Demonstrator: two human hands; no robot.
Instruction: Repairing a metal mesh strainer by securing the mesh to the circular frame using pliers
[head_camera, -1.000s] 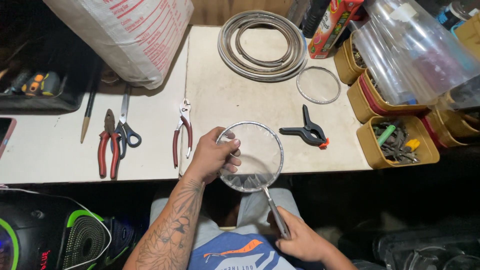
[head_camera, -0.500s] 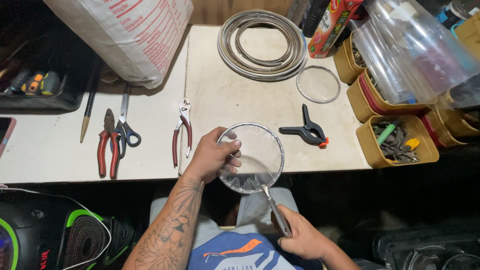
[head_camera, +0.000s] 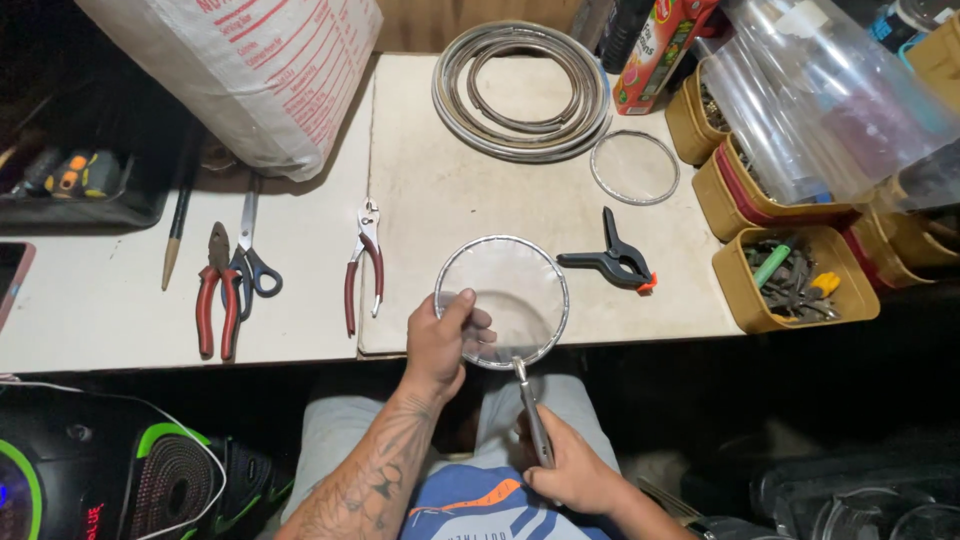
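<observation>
1. Strainer (head_camera: 503, 296) – light, stiff rim, delicate mesh – sits at the bench edge (head_camera: 640, 320).
2. Left hand (head_camera: 440, 340) pinches its rim; mesh lies beyond the fingertips.
3. Right hand (head_camera: 570, 470) is closed round the handle (head_camera: 532, 415).

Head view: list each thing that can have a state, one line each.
Mesh strainer: held flat over the table edge.
Left hand: gripping the strainer rim.
Right hand: closed on the strainer handle.
Spring clamp: lying shut.
Red-handled pliers: lying closed.
Scissors: closed.
</observation>
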